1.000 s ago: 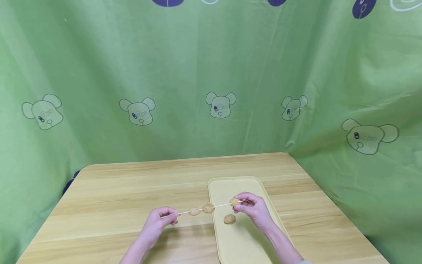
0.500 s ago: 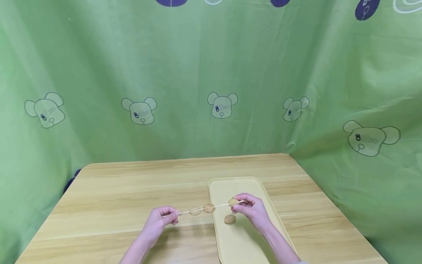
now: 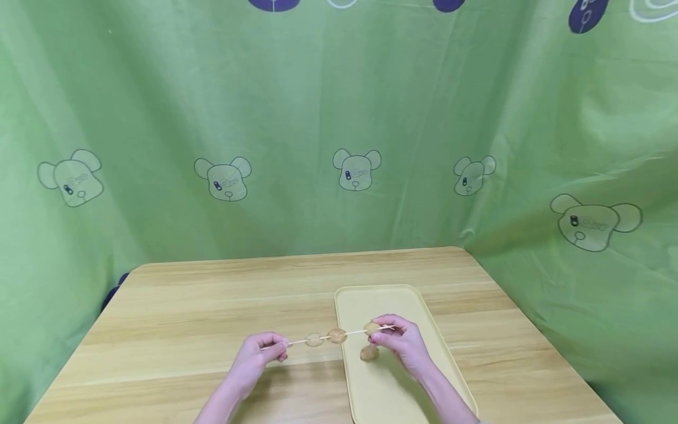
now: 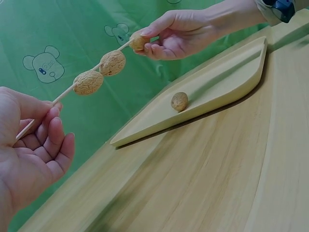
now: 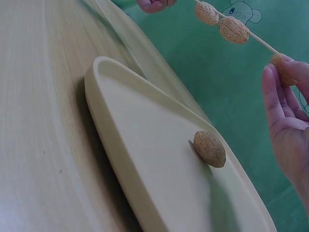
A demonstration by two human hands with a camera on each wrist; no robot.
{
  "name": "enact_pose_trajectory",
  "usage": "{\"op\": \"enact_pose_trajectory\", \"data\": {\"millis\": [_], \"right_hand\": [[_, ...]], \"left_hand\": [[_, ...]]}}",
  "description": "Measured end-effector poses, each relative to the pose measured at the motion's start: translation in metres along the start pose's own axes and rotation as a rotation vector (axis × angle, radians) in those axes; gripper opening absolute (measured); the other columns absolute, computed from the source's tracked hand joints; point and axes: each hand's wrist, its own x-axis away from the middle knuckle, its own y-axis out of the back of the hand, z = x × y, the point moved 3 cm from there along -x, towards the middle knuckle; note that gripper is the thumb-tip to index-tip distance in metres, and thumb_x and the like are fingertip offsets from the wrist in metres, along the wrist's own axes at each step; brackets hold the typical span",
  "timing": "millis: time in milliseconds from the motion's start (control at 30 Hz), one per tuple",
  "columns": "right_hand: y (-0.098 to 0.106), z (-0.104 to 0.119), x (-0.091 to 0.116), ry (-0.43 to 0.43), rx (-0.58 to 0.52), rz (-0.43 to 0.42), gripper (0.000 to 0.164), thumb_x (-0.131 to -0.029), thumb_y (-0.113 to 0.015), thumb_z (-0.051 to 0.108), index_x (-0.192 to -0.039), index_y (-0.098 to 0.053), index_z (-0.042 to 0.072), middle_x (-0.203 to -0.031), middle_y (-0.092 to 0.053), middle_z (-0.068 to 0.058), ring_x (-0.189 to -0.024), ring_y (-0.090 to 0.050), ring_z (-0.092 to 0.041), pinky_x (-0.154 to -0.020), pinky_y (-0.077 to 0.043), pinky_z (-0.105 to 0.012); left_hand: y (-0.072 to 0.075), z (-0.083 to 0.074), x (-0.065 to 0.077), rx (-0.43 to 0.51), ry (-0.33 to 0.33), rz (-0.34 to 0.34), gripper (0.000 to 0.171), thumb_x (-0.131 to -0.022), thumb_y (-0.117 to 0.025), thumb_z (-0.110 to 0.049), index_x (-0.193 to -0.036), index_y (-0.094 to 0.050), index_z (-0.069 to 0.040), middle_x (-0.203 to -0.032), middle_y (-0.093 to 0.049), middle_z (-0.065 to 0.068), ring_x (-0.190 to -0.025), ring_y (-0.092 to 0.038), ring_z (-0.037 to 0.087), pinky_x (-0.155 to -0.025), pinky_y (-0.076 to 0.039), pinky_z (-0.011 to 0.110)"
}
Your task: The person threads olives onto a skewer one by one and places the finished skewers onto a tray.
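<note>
My left hand (image 3: pixel 257 358) pinches one end of a thin wooden skewer (image 4: pixel 65 93) between thumb and fingers. Two wrinkled, tan-brown oval balls are threaded along the skewer's middle: a paler ball (image 4: pixel 88 82) nearer my left hand and a browner ball (image 4: pixel 112 63) beside it. With thumb and fingertips, my right hand (image 3: pixel 404 343) grips a third wrinkled ball (image 5: pixel 282 69) near the skewer's far end, whose tip sticks out past it. A bare stretch of skewer separates this ball from the other two. The skewer is held above the table and the tray's left edge.
Below my right hand lies a pale yellow rectangular tray (image 3: pixel 389 391) with a loose wrinkled ball (image 5: pixel 209 149) on it. The tray rests on a light wood-grain table (image 3: pixel 212 306). A green curtain (image 3: pixel 286 106) with bear-head prints hangs behind and along the sides.
My right hand has shifted slightly left with the third ball, which sits a little farther along the skewer toward the other two. The left hand has hardly moved.
</note>
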Motion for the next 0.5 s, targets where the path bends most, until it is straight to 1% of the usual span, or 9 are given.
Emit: {"op": "enact_pose_trajectory", "data": {"millis": [200,367,500], "right_hand": [[-0.0012,-0.0015,-0.0005,-0.003,-0.003,0.007,0.033,-0.079,-0.056,-0.016,-0.099,-0.066,0.007,-0.089,-0.067,-0.006,-0.078,-0.065,-0.013,-0.072,-0.053,-0.024],[-0.0020,-0.0037,-0.0004,-0.002,-0.003,0.008,0.032,-0.079,-0.056,-0.016,-0.099,-0.066,0.006,-0.089,-0.067,-0.006,-0.078,-0.066,-0.013,-0.072,-0.053,-0.024],[-0.0028,-0.0052,-0.0006,-0.003,0.007,0.006,0.032,-0.079,-0.055,-0.016,-0.099,-0.066,0.006,-0.089,-0.067,-0.005,-0.078,-0.066,-0.013,-0.072,-0.053,-0.026]], "left_hand": [[-0.0011,0.0009,0.0005,-0.003,0.008,-0.001,0.022,-0.085,-0.057,-0.003,-0.094,-0.056,0.018,-0.073,-0.058,0.003,-0.070,-0.055,0.012,-0.075,-0.048,0.027],[-0.0022,0.0005,0.0014,-0.008,-0.005,-0.002,0.023,-0.085,-0.057,-0.003,-0.093,-0.056,0.019,-0.072,-0.058,0.002,-0.069,-0.055,0.012,-0.074,-0.048,0.027],[-0.0025,0.0011,0.0012,-0.006,-0.007,-0.002,0.020,-0.085,-0.057,-0.002,-0.092,-0.057,0.017,-0.073,-0.058,0.002,-0.069,-0.054,0.011,-0.073,-0.048,0.026]]}}
